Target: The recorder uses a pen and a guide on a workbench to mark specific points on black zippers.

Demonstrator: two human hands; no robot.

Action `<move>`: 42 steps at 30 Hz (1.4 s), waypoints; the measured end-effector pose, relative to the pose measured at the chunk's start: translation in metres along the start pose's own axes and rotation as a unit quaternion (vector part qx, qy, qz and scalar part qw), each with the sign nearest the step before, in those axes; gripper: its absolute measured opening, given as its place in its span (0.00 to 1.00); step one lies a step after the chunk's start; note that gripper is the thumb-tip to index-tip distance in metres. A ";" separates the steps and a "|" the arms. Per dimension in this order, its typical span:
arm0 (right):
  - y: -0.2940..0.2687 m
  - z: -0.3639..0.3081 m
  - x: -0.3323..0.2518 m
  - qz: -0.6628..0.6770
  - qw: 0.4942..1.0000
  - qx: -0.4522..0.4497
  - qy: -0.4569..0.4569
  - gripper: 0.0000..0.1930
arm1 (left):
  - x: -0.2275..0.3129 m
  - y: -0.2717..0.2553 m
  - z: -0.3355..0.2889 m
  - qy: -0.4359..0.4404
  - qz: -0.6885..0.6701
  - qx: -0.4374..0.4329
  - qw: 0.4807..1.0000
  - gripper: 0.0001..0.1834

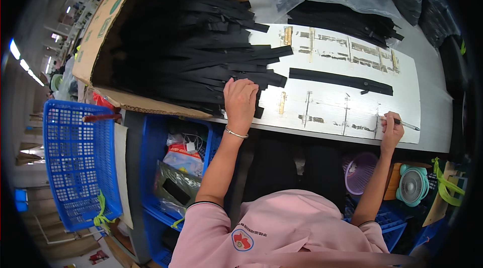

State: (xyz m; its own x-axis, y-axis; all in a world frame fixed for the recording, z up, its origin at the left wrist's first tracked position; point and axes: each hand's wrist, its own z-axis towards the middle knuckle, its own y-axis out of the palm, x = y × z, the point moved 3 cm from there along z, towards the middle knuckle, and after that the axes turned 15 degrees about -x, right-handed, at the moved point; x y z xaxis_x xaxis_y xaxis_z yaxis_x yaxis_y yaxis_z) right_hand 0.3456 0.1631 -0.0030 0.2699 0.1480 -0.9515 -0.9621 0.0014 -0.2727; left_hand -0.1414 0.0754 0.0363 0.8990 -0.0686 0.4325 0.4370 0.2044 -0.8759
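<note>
Seen from above, the left hand (240, 101) rests with fingers curled on a pile of black zippers (201, 51) spilling from a cardboard box (100, 31); the right hand (391, 129) pinches a pen (405, 124) at the white table (327, 107) edge; one zipper (341, 81) lies flat, seemingly awaiting marking, which needs steady aim.

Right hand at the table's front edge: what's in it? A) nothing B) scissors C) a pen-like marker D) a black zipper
C: the right hand pinches a slim pen-like marker, its tip pointing right over the white table. The lone black zipper lies apart, farther up the table, while the left hand rests on the pile of black zippers.
</note>
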 end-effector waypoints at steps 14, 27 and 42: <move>-0.009 -0.002 0.005 0.025 0.999 0.030 0.005 0.10 | -0.009 -0.025 0.016 -0.007 0.035 0.050 0.998 0.06; 0.017 -0.005 -0.041 -0.001 1.000 0.025 0.018 0.12 | 0.153 0.061 0.037 0.160 -0.131 -0.065 0.976 0.06; 0.003 -0.054 -0.037 -0.398 0.898 -0.018 -0.185 0.20 | 0.199 0.102 0.020 0.123 -0.087 -0.014 0.989 0.16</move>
State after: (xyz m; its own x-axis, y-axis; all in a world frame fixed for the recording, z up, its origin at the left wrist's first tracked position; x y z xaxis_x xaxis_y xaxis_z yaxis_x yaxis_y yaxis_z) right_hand 0.3348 0.1040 0.0235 0.8335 0.4338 -0.3422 -0.4666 0.2210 -0.8564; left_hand 0.0810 0.1016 0.0373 0.7890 -0.3357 0.5145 0.5824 0.1421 -0.8004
